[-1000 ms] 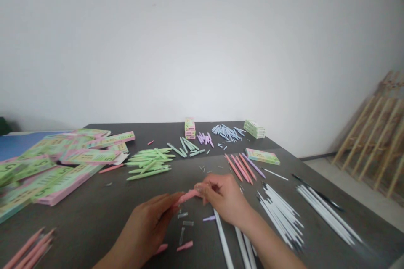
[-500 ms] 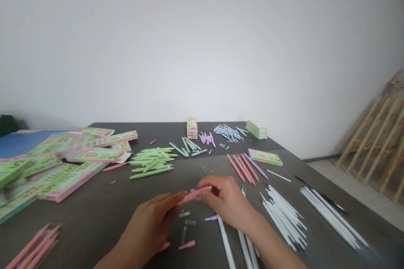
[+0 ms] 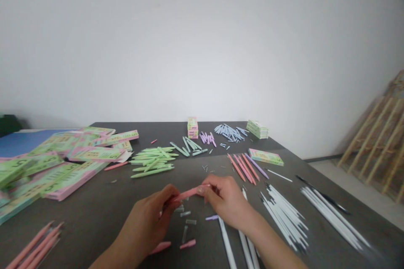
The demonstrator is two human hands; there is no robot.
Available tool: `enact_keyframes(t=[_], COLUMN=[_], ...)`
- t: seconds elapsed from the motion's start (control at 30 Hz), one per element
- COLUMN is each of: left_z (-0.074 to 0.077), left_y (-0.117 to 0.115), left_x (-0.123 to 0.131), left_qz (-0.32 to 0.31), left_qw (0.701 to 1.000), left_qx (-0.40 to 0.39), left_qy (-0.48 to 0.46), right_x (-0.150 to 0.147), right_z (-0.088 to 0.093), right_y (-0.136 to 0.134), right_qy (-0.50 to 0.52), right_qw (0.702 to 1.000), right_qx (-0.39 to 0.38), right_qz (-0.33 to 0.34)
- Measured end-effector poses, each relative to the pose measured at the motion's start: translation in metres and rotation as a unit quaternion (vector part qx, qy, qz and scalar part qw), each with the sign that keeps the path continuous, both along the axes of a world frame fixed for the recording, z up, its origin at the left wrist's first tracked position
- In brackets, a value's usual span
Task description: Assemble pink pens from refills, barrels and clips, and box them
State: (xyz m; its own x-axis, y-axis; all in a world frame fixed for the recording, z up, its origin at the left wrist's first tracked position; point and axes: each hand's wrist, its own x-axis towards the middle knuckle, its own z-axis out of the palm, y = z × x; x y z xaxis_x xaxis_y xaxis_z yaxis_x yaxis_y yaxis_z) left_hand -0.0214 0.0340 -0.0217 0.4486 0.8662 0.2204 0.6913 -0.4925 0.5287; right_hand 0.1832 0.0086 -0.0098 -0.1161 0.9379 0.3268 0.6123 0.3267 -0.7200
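A pink pen barrel (image 3: 188, 194) is held level above the table between both hands. My left hand (image 3: 150, 217) pinches its left end, and my right hand (image 3: 225, 197) grips the right end with thumb and fingers. Below the hands lie several small clear plastic tubes (image 3: 190, 222) and a short pink pen part (image 3: 188, 243). Another pink piece (image 3: 161, 247) shows partly from behind my left hand. A small purple pen part (image 3: 211, 217) rests beside the white pen refills (image 3: 226, 241) under my right forearm.
Green pens (image 3: 153, 162) lie in a heap beyond my left hand; pink pens (image 3: 243, 169) lie beyond the right. White refills (image 3: 284, 216) are spread at right. Printed boxes (image 3: 75, 176) are piled at left. Blue pens (image 3: 229, 131) and stacked boxes (image 3: 257, 129) stand at the back.
My left hand has shifted slightly left along the pink barrel, so more of the barrel shows between the hands. My right hand has hardly moved.
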Motion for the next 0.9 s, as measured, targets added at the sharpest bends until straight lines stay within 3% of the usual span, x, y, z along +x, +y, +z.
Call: enact_keyframes(t=[0.23,0.4,0.67,0.8,0.9], left_z=[-0.005,-0.005,-0.002,-0.008,-0.010], left_y=[0.004,0.003,0.004,0.003,0.005], left_x=[-0.003,-0.009,-0.007,-0.007,-0.011], left_qz=[-0.009,-0.013,-0.016,-0.032,-0.051], left_qw=[1.000,0.994,0.989,0.977,0.964], left_qx=[-0.007,0.092,0.114,0.189,0.242], left_qy=[0.003,0.052,0.089,0.092,0.100], right_x=[-0.005,-0.011,-0.013,-0.017,-0.020], right_z=[-0.001,-0.008,-0.011,-0.015,-0.019], right_y=[-0.003,0.000,0.003,0.001,0.004], right_qy=[0.001,-0.068,0.079,0.068,0.126], right_qw=[0.999,0.997,0.997,0.997,0.990], right_qx=[0.026,0.029,-0.004,0.000,-0.049], right_qz=[0.029,-0.026,0.014,-0.022,-0.032])
